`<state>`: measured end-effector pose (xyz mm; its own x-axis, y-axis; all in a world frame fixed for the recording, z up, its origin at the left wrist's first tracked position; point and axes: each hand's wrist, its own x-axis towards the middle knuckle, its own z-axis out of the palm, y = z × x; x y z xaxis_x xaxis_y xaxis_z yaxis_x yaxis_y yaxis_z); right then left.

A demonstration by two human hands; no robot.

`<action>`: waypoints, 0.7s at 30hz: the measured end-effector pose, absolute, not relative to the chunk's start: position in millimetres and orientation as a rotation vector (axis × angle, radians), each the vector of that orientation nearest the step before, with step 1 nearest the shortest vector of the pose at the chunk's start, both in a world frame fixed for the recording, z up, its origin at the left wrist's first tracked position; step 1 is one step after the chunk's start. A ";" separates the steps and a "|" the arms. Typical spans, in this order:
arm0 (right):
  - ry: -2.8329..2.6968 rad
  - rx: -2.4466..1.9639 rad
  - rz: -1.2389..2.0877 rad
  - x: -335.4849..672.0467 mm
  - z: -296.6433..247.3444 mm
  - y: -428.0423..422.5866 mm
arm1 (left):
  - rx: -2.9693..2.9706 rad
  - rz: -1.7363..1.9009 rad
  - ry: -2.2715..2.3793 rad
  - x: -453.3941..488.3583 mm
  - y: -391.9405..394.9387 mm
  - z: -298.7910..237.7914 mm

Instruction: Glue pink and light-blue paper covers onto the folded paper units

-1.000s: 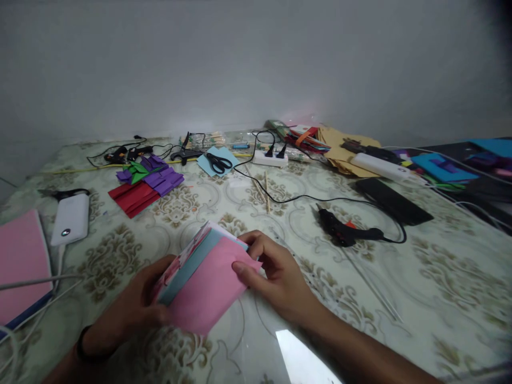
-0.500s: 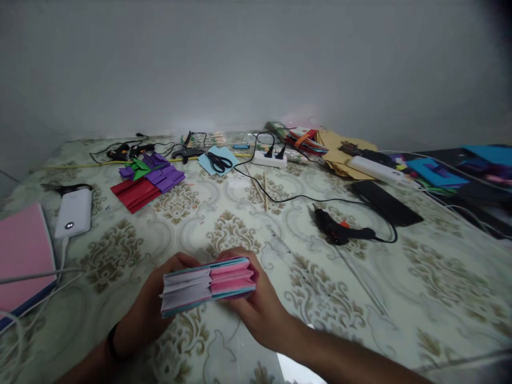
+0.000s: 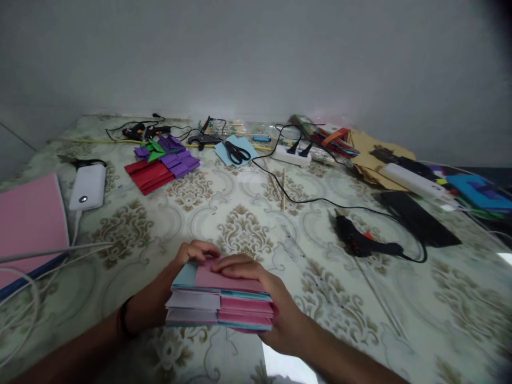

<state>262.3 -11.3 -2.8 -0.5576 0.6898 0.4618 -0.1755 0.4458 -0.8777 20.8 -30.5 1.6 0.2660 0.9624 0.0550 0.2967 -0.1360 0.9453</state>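
Observation:
A thick block of accordion-folded paper (image 3: 220, 309), white on its left half and pink on its right, with light blue edges, is held between my two hands low in the head view. My left hand (image 3: 192, 256) grips its left side, fingers over the top face and partly hidden behind it. My right hand (image 3: 276, 298) wraps around the right end, its fingers lying across the pink top face and its thumb hidden. Both hands are closed on the paper. A dark band circles my left wrist.
A black glue gun (image 3: 360, 240) lies to the right, beside a dark phone-like slab (image 3: 420, 218). At left are a white power bank (image 3: 88, 186) and pink sheets (image 3: 32, 218). Scissors (image 3: 237, 153), folded red paper (image 3: 149, 176) and a power strip (image 3: 291, 156) lie farther back.
The folded block has tilted, so its pink and blue top face now shows. My fingers have come over onto that face. The view has shifted, moving the table's things rightward.

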 end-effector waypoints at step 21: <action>-1.874 -0.797 0.915 253.1 -14.3 -23.1 | 1.749 1.145 1.021 28.3 -34.2 -0.8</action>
<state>253.1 -23.1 -14.3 -0.4084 0.8072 0.4263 0.1603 0.5231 -0.8370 28.3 -34.2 -0.8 0.2668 0.9144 0.3046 0.1981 -0.3613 0.9112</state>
